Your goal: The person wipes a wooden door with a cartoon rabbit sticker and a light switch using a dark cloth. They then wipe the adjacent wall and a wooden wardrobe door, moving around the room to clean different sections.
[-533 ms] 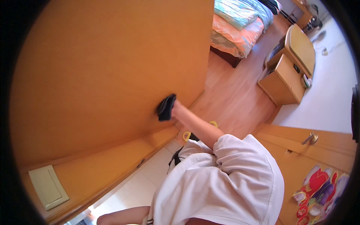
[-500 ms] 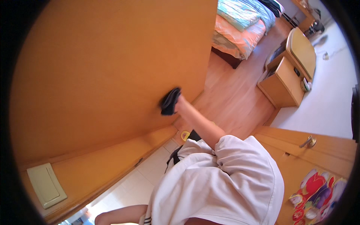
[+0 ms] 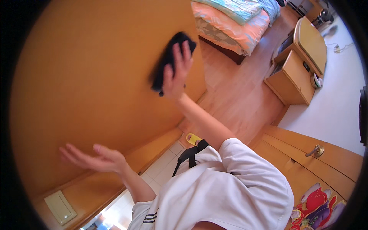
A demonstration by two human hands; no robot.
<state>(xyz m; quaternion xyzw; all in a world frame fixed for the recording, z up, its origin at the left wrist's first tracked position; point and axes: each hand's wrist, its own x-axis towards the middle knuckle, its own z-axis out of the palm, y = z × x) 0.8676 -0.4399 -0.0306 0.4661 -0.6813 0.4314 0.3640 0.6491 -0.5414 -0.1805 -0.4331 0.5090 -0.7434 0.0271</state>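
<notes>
The right hand [image 3: 177, 78] holds a black cloth [image 3: 166, 63] at the face of a wooden panel [image 3: 99, 76], fingers spread over it; the cloth, slightly blurred, is toward the panel's right edge. The left hand [image 3: 102, 159] looks empty, with its thumb wide of the fingers, which point left; whether it touches the panel I cannot tell. Near it, a pale switch plate [image 3: 60, 207] sits on the left. A yellow slipper [image 3: 193, 138] shows near the panel's foot. On the far side stand a bed [image 3: 226, 30] and, right of it, a wooden cabinet [image 3: 292, 80]. Near right, a door handle [image 3: 316, 150] sits above a red and purple sticker [image 3: 320, 207].
</notes>
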